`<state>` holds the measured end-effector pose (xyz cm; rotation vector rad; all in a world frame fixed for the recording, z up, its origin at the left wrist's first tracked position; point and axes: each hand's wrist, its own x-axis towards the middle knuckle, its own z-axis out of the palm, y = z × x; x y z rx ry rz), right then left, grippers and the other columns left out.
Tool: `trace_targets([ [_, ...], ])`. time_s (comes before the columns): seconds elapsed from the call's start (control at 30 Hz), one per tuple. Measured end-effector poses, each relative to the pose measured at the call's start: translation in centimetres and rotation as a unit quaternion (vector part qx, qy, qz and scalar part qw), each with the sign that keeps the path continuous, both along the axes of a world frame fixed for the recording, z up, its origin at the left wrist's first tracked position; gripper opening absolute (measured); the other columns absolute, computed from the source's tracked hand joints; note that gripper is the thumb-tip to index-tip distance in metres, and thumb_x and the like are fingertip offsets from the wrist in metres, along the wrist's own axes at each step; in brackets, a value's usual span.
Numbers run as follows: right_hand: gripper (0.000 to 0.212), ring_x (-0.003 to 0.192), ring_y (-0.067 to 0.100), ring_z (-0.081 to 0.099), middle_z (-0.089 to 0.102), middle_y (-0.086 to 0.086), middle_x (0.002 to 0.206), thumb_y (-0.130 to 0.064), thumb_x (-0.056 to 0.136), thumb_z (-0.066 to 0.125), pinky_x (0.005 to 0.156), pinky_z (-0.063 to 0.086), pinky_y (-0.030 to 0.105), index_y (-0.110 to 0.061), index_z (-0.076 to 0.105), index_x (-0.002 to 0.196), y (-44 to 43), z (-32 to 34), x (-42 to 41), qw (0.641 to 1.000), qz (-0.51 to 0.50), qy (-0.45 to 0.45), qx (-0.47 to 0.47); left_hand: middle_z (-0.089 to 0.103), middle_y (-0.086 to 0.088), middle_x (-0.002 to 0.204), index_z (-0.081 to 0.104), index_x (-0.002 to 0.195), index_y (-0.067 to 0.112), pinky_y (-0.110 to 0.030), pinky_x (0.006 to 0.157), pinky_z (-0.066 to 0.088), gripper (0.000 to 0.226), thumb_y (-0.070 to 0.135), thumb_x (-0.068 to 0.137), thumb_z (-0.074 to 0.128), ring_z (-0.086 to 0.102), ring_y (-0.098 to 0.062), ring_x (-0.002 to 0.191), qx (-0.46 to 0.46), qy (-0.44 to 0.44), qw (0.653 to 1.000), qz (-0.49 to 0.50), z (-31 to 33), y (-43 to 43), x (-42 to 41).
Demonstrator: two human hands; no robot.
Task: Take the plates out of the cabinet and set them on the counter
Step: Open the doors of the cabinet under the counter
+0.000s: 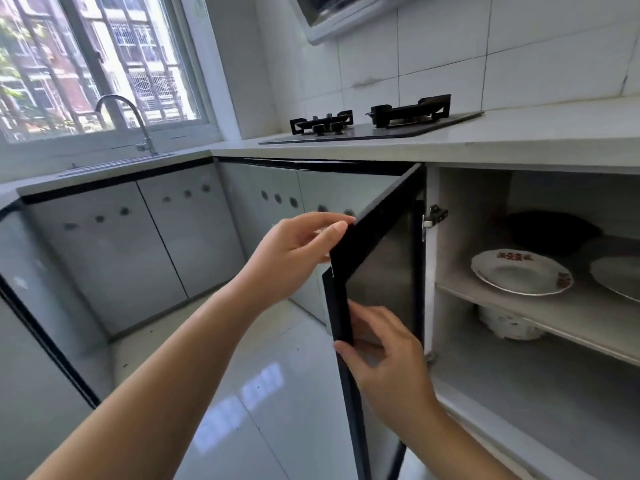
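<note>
The black-framed cabinet door (377,265) stands swung open below the counter (519,140). My left hand (294,254) grips the door's upper corner. My right hand (384,351) holds its free edge lower down. Inside the cabinet, a white plate with a red flower pattern (521,271) lies on the middle shelf (554,317). A second white plate (620,277) shows partly at the right edge. Behind them sits a dark object (550,230). A white patterned bowl (509,323) rests under the shelf.
A black two-burner gas hob (374,123) sits on the counter to the left above the cabinet. A sink with a curved tap (128,123) lies under the window at the far left. Closed grey cabinet doors (138,244) line the corner. The floor is glossy white tile.
</note>
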<state>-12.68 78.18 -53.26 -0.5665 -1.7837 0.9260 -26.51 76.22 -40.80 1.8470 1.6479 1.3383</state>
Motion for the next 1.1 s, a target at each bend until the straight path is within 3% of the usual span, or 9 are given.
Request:
trace_targets([
  [0.1, 0.052, 0.092, -0.003, 0.061, 0.058, -0.02, 0.1, -0.007, 0.077, 0.072, 0.082, 0.045, 0.007, -0.036, 0.057, 0.117, 0.3, -0.2, -2.9, 1.0, -0.003, -0.003, 0.02, 0.074, 0.006, 0.093, 0.069, 0.107, 0.025, -0.026, 0.083, 0.054, 0.021, 0.025, 0.089, 0.059, 0.07, -0.006, 0.086, 0.013, 0.02, 0.998, 0.054, 0.1, -0.3, -1.5],
  [0.23, 0.052, 0.09, -0.002, 0.06, 0.055, -0.022, 0.102, -0.009, 0.078, 0.07, 0.081, 0.045, 0.006, -0.028, 0.056, 0.124, 1.2, -0.5, -6.6, 0.999, -0.004, -0.009, 0.051, 0.069, 0.015, 0.105, 0.066, 0.112, 0.031, -0.03, 0.09, 0.054, 0.03, 0.018, 0.085, 0.063, 0.066, -0.002, 0.094, 0.028, 0.077, 0.99, 0.118, -0.4, 0.1, -3.9],
  [0.4, 0.056, 0.09, 0.0, 0.058, 0.056, -0.012, 0.106, -0.013, 0.082, 0.067, 0.082, 0.043, 0.005, -0.028, 0.049, 0.132, 2.2, -0.4, -10.5, 0.997, -0.009, -0.03, 0.067, 0.066, 0.014, 0.108, 0.06, 0.121, 0.03, -0.021, 0.092, 0.049, 0.039, 0.011, 0.087, 0.06, 0.061, -0.001, 0.099, 0.034, 0.123, 0.977, 0.17, -0.8, 0.8, -6.5],
  [0.57, 0.059, 0.088, 0.003, 0.058, 0.056, -0.009, 0.103, -0.009, 0.081, 0.065, 0.081, 0.05, 0.016, -0.029, 0.047, 0.134, 2.9, -0.4, -12.9, 0.998, -0.016, -0.02, 0.062, 0.063, 0.014, 0.108, 0.059, 0.121, 0.03, -0.022, 0.093, 0.048, 0.041, 0.008, 0.086, 0.06, 0.059, -0.003, 0.101, 0.035, 0.134, 0.973, 0.186, -0.9, 1.6, -8.3],
  [0.8, 0.062, 0.088, 0.002, 0.056, 0.053, -0.012, 0.102, -0.01, 0.081, 0.066, 0.081, 0.048, 0.012, -0.029, 0.043, 0.136, 3.2, -0.6, -13.0, 0.998, -0.002, -0.02, 0.055, 0.064, 0.015, 0.106, 0.061, 0.119, 0.029, -0.016, 0.089, 0.046, 0.04, 0.008, 0.084, 0.062, 0.058, 0.004, 0.095, 0.038, 0.145, 0.973, 0.176, -0.7, 1.7, -8.7],
  [0.93, 0.058, 0.094, -0.012, 0.05, 0.053, -0.015, 0.108, -0.016, 0.081, 0.069, 0.087, 0.043, 0.007, -0.027, 0.047, 0.134, 3.2, -0.6, -11.8, 0.998, 0.002, -0.029, 0.058, 0.063, 0.013, 0.108, 0.062, 0.116, 0.03, -0.019, 0.089, 0.046, 0.039, 0.009, 0.082, 0.063, 0.058, -0.002, 0.098, 0.039, 0.167, 0.969, 0.177, -0.4, 1.4, -8.2],
  [1.1, 0.053, 0.105, -0.002, 0.048, 0.053, -0.012, 0.119, -0.027, 0.083, 0.068, 0.092, 0.038, 0.007, -0.023, 0.049, 0.131, 3.4, -0.3, -9.3, 0.997, -0.002, -0.058, 0.05, 0.057, 0.014, 0.111, 0.059, 0.12, 0.029, -0.022, 0.091, 0.041, 0.037, 0.016, 0.084, 0.063, 0.056, -0.005, 0.102, 0.053, 0.195, 0.962, 0.182, 0.4, 1.0, -7.0],
])
